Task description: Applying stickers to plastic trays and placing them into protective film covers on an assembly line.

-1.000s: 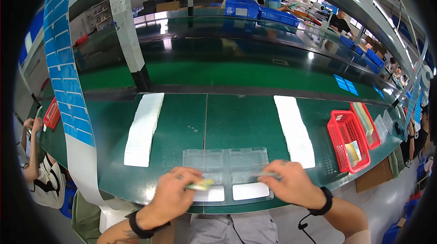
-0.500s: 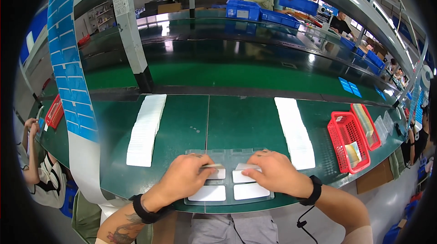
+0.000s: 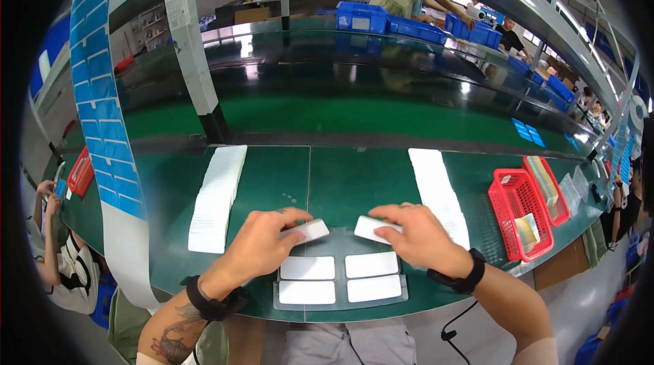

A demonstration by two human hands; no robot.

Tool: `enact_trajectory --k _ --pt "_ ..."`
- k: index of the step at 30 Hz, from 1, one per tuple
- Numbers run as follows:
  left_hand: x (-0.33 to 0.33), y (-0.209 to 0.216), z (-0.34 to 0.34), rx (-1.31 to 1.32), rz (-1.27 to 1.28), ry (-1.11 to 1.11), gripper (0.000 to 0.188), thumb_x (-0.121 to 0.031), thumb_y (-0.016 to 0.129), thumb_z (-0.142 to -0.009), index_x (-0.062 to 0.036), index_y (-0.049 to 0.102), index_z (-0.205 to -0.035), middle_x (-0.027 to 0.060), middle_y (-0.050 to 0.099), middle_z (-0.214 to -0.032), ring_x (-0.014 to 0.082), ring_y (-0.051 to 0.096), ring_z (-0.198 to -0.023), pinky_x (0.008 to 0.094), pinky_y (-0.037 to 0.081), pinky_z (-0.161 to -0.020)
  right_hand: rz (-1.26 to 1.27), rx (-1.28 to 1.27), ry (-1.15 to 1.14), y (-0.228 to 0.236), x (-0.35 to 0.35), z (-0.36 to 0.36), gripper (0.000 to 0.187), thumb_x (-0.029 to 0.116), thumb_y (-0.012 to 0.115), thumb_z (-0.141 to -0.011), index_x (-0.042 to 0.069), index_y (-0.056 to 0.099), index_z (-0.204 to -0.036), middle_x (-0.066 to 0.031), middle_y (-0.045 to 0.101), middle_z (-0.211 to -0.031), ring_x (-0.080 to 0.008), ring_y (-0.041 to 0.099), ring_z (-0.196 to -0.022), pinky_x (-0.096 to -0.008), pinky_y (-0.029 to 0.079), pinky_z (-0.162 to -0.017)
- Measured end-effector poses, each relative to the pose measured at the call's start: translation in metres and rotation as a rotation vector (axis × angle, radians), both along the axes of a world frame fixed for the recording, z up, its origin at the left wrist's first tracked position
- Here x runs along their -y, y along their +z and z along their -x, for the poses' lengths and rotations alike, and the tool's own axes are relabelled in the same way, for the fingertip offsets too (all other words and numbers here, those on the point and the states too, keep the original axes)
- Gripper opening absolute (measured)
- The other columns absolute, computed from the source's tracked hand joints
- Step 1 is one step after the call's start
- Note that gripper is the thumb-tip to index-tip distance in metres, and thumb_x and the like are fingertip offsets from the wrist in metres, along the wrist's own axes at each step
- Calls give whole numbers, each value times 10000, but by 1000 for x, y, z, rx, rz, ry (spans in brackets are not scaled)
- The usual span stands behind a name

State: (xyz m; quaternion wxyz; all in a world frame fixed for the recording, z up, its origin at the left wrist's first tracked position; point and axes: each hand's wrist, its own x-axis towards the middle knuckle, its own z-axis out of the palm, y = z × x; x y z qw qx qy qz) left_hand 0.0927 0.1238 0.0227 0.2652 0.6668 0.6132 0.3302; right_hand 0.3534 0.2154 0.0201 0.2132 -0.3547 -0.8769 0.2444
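My left hand [image 3: 259, 246] pinches a white card [image 3: 310, 232] between thumb and fingers, tilted above the far left of a clear plastic tray [image 3: 340, 290]. On the other side, my right hand [image 3: 426, 239] grips another white card [image 3: 372, 229] at the tray's far right. Flat in the tray's near sections lie several white cards, among them a left one [image 3: 307, 267] and a right one [image 3: 371, 265]. A long fanned row of white cards [image 3: 218, 198] stretches beyond my left hand. Its match, a second fanned row [image 3: 439, 194], lies beyond my right hand.
Two red baskets, one in front [image 3: 501, 205] and one behind [image 3: 563, 211], stand at the right with cards inside. A post [image 3: 191, 51] and a hanging blue-and-white strip [image 3: 109, 119] rise at left. Across the dark green conveyor [image 3: 327, 116], a person handles blue bins [image 3: 361, 17].
Both hands have moved away from me and raised their cards above the tray's far end. The tray's near cards now show uncovered. Across the conveyor, the person has lowered a blue bin.
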Motion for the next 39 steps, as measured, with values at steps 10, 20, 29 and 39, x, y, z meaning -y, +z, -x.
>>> enact_trajectory --k 10,20,29,39 --pt "-1 -17 -6 -528 -184 -92 321 -197 704 -846 -115 714 -1156 119 580 -1201 316 516 -1098 462 418 -886 -383 300 33 -7 19 7 305 316 692 -854 80 721 -1044 -127 588 -1190 -281 533 -1087 -440 422 -892" --pt "18 -18 -1 -612 -158 -296 470 -416 649 -887 -79 683 -1213 217 396 -1430 399 385 -1285 519 305 -1070 -346 277 162 -13 28 -11 535 504 622 -887 18 697 -1100 -238 503 -1327 -411 403 -1290 -568 334 -1044" --pt "45 -18 -10 -712 -195 -280 620 -464 580 -920 -20 533 -1351 150 615 -1257 302 592 -1140 548 313 -1069 -369 246 182 -17 42 -14 646 526 595 -901 -48 621 -1198 -208 682 -1133 -338 640 -1087 -581 323 -1080" --pt "70 -19 -27 -694 -193 -308 634 -489 605 -898 -56 535 -1356 171 554 -1344 307 547 -1214 538 332 -1059 -357 263 302 4 69 -21 635 488 641 -880 -41 598 -1229 -213 649 -1207 -336 639 -1108 -577 348 -1070"
